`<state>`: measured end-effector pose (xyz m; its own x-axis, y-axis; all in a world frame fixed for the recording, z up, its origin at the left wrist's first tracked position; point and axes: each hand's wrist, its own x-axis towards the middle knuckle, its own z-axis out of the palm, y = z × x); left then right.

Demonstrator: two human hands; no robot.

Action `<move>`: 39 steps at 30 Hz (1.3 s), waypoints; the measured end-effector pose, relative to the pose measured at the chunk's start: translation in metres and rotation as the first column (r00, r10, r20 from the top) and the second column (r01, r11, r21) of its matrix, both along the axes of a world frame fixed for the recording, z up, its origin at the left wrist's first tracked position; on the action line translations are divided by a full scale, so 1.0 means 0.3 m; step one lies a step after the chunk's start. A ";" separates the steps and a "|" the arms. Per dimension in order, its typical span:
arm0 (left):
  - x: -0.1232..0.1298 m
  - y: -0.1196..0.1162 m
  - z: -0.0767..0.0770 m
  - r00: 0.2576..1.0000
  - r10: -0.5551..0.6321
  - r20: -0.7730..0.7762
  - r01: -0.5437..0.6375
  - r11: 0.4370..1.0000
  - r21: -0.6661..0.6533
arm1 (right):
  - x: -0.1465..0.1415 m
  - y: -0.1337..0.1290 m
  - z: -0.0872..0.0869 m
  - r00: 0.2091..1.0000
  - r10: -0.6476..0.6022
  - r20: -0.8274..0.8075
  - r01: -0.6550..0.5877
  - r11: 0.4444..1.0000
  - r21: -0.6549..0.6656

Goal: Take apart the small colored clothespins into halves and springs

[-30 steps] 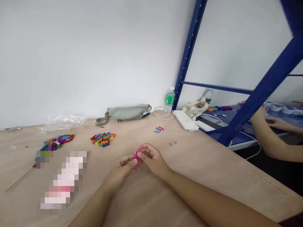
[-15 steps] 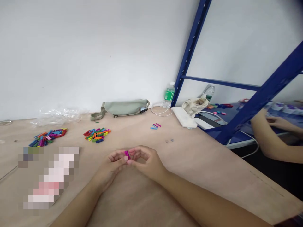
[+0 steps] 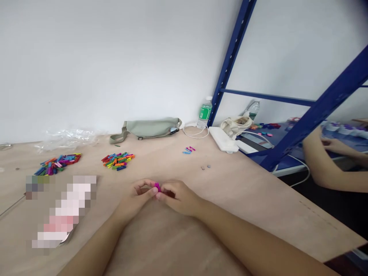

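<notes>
Nearest, over the brown-covered table, the left hand and the right hand meet at their fingertips, each closed in a narrow pinch on the magenta peg, which sits between them. It should be very light and fairly stiff, not very fragile, though so small a piece could slip or twist out of a loose grip; its middle, taken across the long sides, looks the surest hold. It is slim and vividly coloured, tilted, its lower part hidden by the thumbs, so its full shape and material cannot be told. Beyond lie a mixed heap of pegs and, farther off, a few pink and blue pegs, then a grey-green bag by the wall.
</notes>
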<state>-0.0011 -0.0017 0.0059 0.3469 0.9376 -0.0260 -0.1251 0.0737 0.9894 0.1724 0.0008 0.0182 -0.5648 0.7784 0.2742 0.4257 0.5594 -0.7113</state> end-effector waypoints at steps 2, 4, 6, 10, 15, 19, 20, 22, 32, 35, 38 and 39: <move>0.002 -0.004 0.006 1.000 -0.013 0.011 0.013 1.000 0.013 | 0.002 -0.002 0.001 0.999 0.048 -0.003 -0.048 0.998 -0.036; 0.004 -0.007 0.012 1.000 -0.011 0.027 0.010 1.000 0.027 | 0.003 -0.005 0.002 0.998 0.063 -0.018 -0.064 0.994 -0.089; 0.005 -0.007 0.015 1.000 -0.002 0.023 0.001 0.999 0.039 | 0.003 -0.006 0.003 0.997 0.065 -0.037 -0.070 0.985 -0.159; 0.006 -0.007 0.018 0.999 0.029 -0.040 -0.026 0.997 0.068 | 0.001 -0.005 0.000 0.994 0.047 -0.096 -0.074 0.950 -0.302; 0.007 -0.008 0.008 0.998 -0.063 0.015 0.063 0.998 0.027 | -0.003 -0.012 0.006 0.981 0.088 -0.174 -0.158 0.886 -0.437; 0.006 -0.010 -0.004 0.989 -0.103 0.107 0.110 0.992 -0.061 | -0.005 -0.022 0.008 0.975 0.126 -0.186 -0.197 0.874 -0.444; 0.006 -0.011 -0.005 0.986 -0.106 0.125 0.116 0.991 -0.073 | -0.004 -0.023 0.007 0.977 0.125 -0.174 -0.190 0.882 -0.431; 0.007 -0.011 -0.004 0.982 -0.120 0.144 0.134 0.987 -0.093 | -0.002 -0.021 0.004 0.982 0.126 -0.140 -0.172 0.904 -0.392; 0.007 -0.016 0.025 0.960 -0.232 0.159 0.251 0.962 -0.111 | 0.016 0.001 -0.001 0.957 0.290 0.032 -0.289 0.957 -0.012; -0.003 -0.012 0.014 0.958 -0.230 0.174 0.255 0.957 -0.141 | 0.019 0.007 -0.002 0.933 0.351 0.079 -0.357 0.930 0.085; -0.011 -0.005 -0.002 0.975 -0.176 0.137 0.199 0.964 -0.178 | 0.018 0.008 -0.002 0.923 0.365 0.125 -0.381 0.913 0.148; -0.012 -0.003 -0.006 0.980 -0.160 0.121 0.180 0.967 -0.180 | 0.017 0.007 -0.002 0.924 0.360 0.130 -0.378 0.914 0.150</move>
